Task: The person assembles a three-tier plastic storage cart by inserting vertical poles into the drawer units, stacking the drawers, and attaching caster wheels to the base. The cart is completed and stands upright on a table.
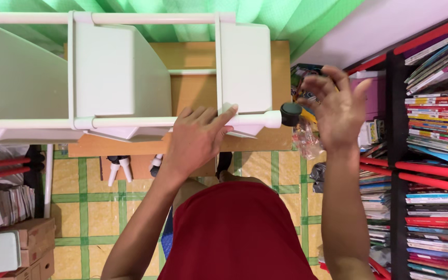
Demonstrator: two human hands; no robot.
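Caster wheel (290,114): black, fitted on end of white rack pole (182,122), centre-right of frame.
Left hand (197,139): flat on pole, fingers together, clamped on nothing.
Right hand (338,110): beside caster, fingers spread apart.
White bins (115,72): on their sides, contents hidden.
Bookshelf (431,155): right edge, stacked with magazines.

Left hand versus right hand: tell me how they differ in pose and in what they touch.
The left hand lies flat, palm down, pressing on the white pole of the plastic rack; the right hand is raised, fingers spread and curled. The left hand grips the frame itself; the right hand is at the black caster wheel on the pole's end. Both are bare and work on the same rack.
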